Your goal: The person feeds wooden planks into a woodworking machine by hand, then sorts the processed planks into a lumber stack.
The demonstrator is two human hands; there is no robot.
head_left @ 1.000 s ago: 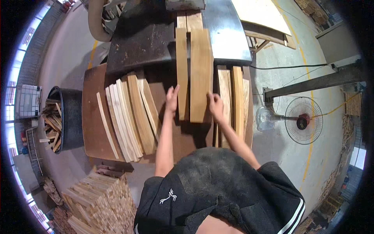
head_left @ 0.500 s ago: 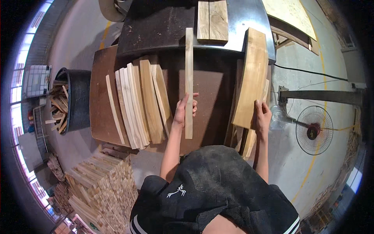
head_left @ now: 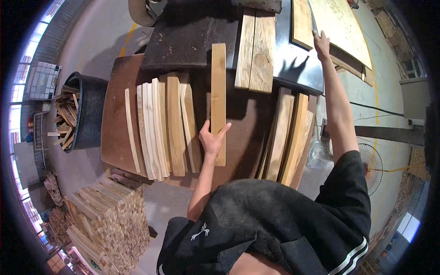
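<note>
A narrow wooden board [head_left: 218, 87] points away from me over the brown table, gripped near its close end by my left hand [head_left: 211, 141]. The thumb reaches across its face, and the other fingers are partly hidden. My right arm stretches far forward to the right. There my right hand [head_left: 322, 45], fingers extended, is at the right edge of a wider board [head_left: 302, 23] lying on the shiny metal worktop [head_left: 286, 55]. Between my hands, two boards side by side [head_left: 255, 52] jut over the worktop's near edge from under a dark block [head_left: 257, 5].
Loose wooden strips [head_left: 158, 128] lie in a row left of my left hand; more boards [head_left: 288, 137] lie to the right. A black bin [head_left: 94, 112] of offcuts stands left, with a tall wood stack [head_left: 110, 220] below. A fan [head_left: 372, 169] stands right.
My right hand has carried the wide board from the right-hand pile forward onto the worktop. The board in my left hand has turned to show a broader face. The paired boards have come nearer.
</note>
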